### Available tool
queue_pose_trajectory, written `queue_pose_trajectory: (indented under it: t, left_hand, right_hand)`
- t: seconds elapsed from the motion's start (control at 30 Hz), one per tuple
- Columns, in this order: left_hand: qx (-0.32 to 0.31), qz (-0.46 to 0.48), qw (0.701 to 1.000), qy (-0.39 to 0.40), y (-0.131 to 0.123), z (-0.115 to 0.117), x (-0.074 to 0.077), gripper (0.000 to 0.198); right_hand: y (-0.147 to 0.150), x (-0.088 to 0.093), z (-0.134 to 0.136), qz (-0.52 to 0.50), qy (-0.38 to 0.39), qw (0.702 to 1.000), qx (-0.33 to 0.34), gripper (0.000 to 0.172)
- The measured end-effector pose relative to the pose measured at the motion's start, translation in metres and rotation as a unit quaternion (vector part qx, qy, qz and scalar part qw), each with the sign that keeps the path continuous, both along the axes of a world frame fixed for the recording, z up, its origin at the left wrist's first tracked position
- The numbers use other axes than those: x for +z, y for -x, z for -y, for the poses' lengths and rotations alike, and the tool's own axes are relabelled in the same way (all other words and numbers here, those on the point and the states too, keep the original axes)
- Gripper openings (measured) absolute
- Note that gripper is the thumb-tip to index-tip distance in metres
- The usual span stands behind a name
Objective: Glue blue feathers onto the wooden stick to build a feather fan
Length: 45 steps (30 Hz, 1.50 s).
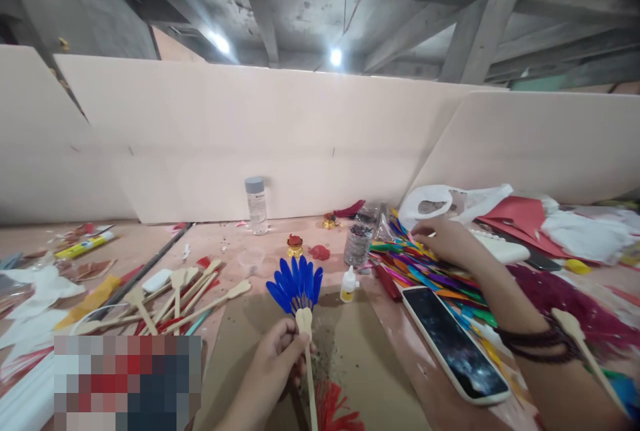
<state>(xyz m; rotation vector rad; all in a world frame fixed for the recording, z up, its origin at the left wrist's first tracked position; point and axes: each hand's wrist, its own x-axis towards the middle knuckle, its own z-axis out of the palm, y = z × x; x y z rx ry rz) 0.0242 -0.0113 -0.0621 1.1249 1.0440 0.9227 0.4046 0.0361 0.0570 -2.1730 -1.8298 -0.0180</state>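
Observation:
My left hand (283, 354) is closed round a wooden fan handle (309, 367) with a heart-shaped top. Blue feathers (296, 284) spread in a fan above that top. A red tassel (337, 407) lies by the handle's lower end. To the right, my right hand (443, 241) is at the pile of coloured feathers (420, 274), beside a white plastic bag (425, 204). Its fingers are bent together over the pile, and what lies between the tips cannot be made out. A small white glue bottle (349, 284) stands just right of the blue feathers.
Brown cardboard (250, 337) lies under my left hand. Several wooden handles (175, 291) are heaped at left. A phone (453, 344) rests below the feather pile. Behind stand a grey-capped bottle (257, 207), a jar (357, 245) and a gold pot (295, 245), before a white partition (280, 137).

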Motion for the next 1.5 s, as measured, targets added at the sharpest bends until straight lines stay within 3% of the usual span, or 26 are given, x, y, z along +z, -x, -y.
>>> queue_pose_trajectory:
  t: [0.13, 0.23, 0.5, 0.6, 0.7, 0.87, 1.0, 1.2, 1.4, 1.5]
  left_hand:
    - [-0.005, 0.002, 1.0, 0.003, 0.001, -0.002, -0.003, 0.045]
    - [-0.012, -0.003, 1.0, 0.005, 0.003, -0.002, -0.002, 0.044]
    - [-0.012, -0.007, 1.0, 0.016, 0.002, -0.001, 0.003, 0.045]
    - [-0.015, -0.006, 1.0, 0.01, 0.003, 0.0, 0.004, 0.045]
    - [-0.013, -0.004, 1.0, 0.01, 0.003, -0.001, 0.003, 0.045]
    - [-0.002, -0.002, 1.0, 0.011, 0.001, -0.002, 0.0, 0.044]
    - [0.001, -0.008, 1.0, 0.012, 0.001, 0.0, 0.005, 0.041]
    - [0.012, -0.02, 0.999, 0.023, 0.0, 0.001, 0.012, 0.041]
    - [0.014, -0.018, 1.0, 0.022, 0.001, 0.001, 0.011, 0.04]
    - [0.009, -0.012, 1.0, 0.027, 0.0, 0.001, 0.012, 0.043]
  right_hand:
    - [-0.013, -0.039, -0.021, 0.021, 0.043, 0.999, -0.017, 0.013]
    - [-0.01, -0.056, -0.027, 0.037, 0.081, 0.996, -0.001, 0.02]
    - [0.001, -0.067, -0.022, 0.06, 0.153, 0.985, -0.06, 0.029]
    - [-0.003, -0.059, -0.017, 0.046, 0.141, 0.987, -0.068, 0.028]
    - [-0.021, -0.037, -0.005, 0.028, 0.084, 0.993, -0.077, 0.026]
    - [-0.072, 0.013, 0.041, -0.004, -0.027, 0.992, -0.123, 0.026]
    - [-0.1, 0.025, 0.073, -0.019, -0.046, 0.993, -0.111, 0.026]
    - [-0.095, -0.014, 0.092, -0.054, 0.022, 0.998, -0.024, 0.022]
    - [-0.103, -0.049, 0.114, -0.042, 0.026, 0.996, -0.076, 0.02]
    - [-0.101, -0.063, 0.116, -0.054, 0.031, 0.997, -0.046, 0.021]
